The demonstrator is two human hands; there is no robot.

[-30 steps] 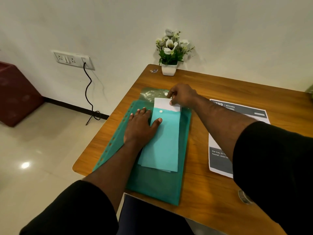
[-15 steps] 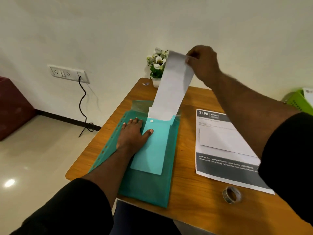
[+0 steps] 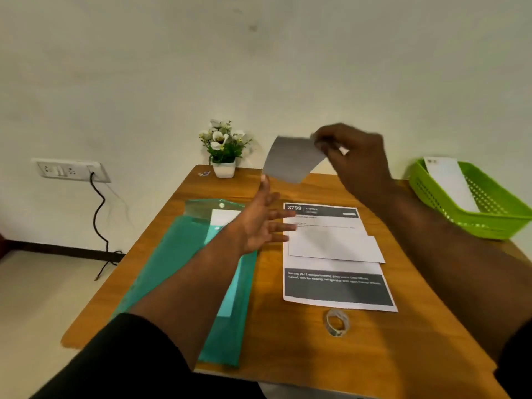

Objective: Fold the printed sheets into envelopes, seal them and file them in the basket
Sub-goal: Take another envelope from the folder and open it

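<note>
My right hand (image 3: 355,156) pinches a white envelope (image 3: 290,159) by its edge and holds it in the air above the far side of the table. My left hand (image 3: 263,223) hovers open with spread fingers between the green plastic folder (image 3: 178,263) and the printed sheet (image 3: 336,272), just below the envelope. A white envelope (image 3: 334,246) lies flat across the printed sheet. The green basket (image 3: 472,223) stands at the right edge and holds one white envelope (image 3: 452,182). More white paper shows inside the folder.
A roll of clear tape (image 3: 336,322) lies near the table's front edge. A small white pot of flowers (image 3: 223,151) stands at the back. A wall socket with a black cable (image 3: 98,214) is to the left of the wooden table (image 3: 288,341).
My right hand pulled the envelope fully out of the green folder and lifted it to the right. My left hand left the folder and rose open. The view shifted right, showing the basket.
</note>
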